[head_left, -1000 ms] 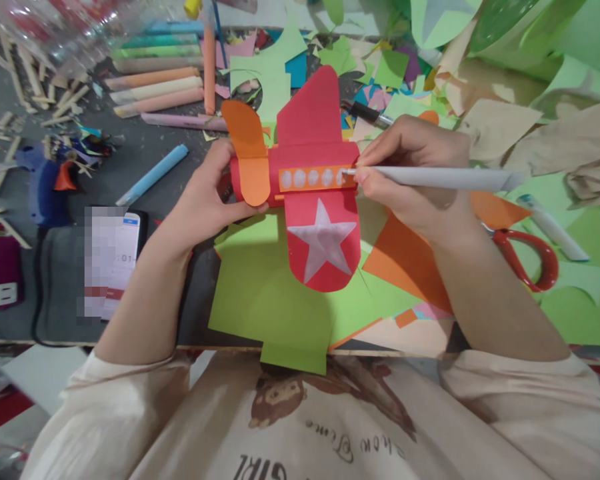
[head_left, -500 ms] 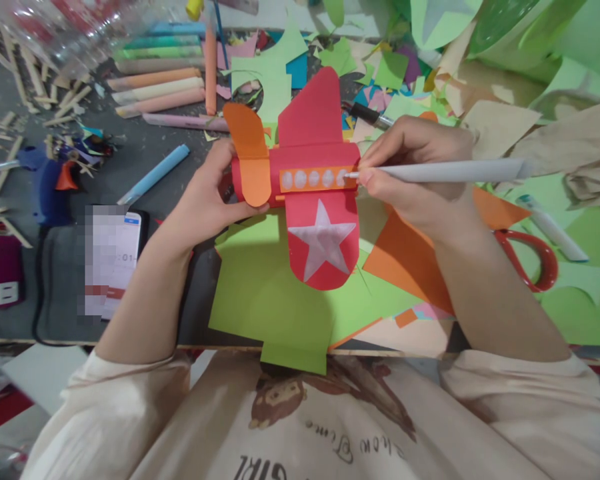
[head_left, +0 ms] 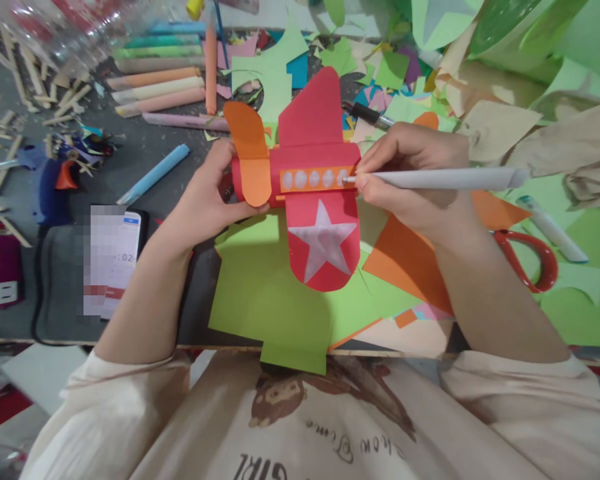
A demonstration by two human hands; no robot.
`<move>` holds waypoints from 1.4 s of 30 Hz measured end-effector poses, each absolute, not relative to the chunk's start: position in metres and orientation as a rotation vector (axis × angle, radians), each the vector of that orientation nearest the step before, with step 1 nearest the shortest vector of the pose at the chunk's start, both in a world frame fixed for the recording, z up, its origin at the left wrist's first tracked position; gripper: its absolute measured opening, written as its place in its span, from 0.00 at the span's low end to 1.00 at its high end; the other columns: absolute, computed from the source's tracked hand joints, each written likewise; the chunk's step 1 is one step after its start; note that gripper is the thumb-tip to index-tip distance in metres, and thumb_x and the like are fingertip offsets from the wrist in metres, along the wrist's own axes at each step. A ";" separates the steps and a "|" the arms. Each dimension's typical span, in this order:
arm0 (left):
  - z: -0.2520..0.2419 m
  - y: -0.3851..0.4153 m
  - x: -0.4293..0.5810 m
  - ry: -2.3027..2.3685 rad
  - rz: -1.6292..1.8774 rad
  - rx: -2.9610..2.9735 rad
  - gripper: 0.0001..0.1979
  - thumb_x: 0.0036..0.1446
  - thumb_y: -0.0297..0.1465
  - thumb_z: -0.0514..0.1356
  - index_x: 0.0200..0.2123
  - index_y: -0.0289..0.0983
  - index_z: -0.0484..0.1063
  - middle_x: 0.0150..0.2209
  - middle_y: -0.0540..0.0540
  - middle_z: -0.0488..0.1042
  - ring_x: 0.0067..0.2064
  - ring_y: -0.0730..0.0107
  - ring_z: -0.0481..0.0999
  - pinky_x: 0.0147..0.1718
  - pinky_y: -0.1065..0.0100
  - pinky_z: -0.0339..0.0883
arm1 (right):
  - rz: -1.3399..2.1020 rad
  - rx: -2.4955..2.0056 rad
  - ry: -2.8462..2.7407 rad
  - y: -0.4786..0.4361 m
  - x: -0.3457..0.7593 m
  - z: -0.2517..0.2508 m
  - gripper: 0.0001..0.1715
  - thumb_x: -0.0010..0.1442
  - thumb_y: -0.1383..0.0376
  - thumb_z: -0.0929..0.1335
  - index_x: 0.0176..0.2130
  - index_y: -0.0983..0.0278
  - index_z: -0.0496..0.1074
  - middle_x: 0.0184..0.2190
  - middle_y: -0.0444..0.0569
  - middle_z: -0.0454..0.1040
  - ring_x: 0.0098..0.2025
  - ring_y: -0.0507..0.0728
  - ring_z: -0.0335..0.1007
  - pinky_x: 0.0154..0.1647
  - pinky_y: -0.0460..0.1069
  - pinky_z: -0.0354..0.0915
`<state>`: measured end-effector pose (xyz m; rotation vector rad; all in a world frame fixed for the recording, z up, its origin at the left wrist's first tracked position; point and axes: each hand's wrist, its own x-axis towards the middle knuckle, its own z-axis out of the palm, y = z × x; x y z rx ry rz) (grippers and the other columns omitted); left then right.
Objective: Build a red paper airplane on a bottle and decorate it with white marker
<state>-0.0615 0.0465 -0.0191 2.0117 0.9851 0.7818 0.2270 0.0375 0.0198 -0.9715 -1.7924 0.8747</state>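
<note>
Paper plane: held above the green sheet, in the middle of the view, between the two hands.
Long axis: the red tube body lies level, running left to right across the view.
Wings: one red wing points away from the person; the other points toward the person and bears a white star.
Left end of body: a curved orange fin crosses the tube.
Side of body: an orange strip with a row of white dots runs along the axis.
Left hand: closed around the tube's left end, thumb under the orange fin, forearm coming up from lower left.
Right hand: fingers pinched on a white pen close to its tip, wrist bent, forearm coming in from lower right.
Pen axis: nearly in line with the tube, tip at the left on the right end of the orange strip, rear end pointing right.
Hidden: the tube's right end lies behind the right fingers; its left end is covered by the left palm, so which end is the nose cannot be told.
Surroundings: red-handled scissors partly under the right forearm; a phone with blurred screen at the left; a blue glue gun beyond it.
</note>
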 end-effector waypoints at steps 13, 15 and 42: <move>-0.019 0.046 -0.061 0.996 0.789 1.981 0.38 0.55 0.48 0.68 0.63 0.42 0.59 0.59 0.42 0.65 0.62 0.55 0.69 0.61 0.49 0.67 | 0.929 -0.942 -1.788 0.035 0.227 0.022 0.11 0.53 0.70 0.72 0.24 0.57 0.71 0.21 0.41 0.73 0.25 0.54 0.67 0.25 0.51 0.60; -0.018 0.045 -0.060 1.010 0.791 1.944 0.37 0.54 0.46 0.69 0.63 0.44 0.60 0.60 0.42 0.66 0.63 0.56 0.68 0.62 0.51 0.67 | 0.945 -0.923 -1.793 0.037 0.227 0.021 0.11 0.52 0.71 0.72 0.24 0.57 0.71 0.21 0.41 0.73 0.24 0.54 0.67 0.24 0.51 0.59; -0.016 0.043 -0.058 0.988 0.830 1.898 0.34 0.55 0.42 0.69 0.62 0.48 0.62 0.60 0.45 0.67 0.63 0.58 0.69 0.61 0.55 0.70 | 0.847 -0.909 -1.861 0.042 0.235 0.021 0.11 0.49 0.74 0.72 0.23 0.60 0.71 0.22 0.41 0.71 0.24 0.51 0.63 0.23 0.49 0.56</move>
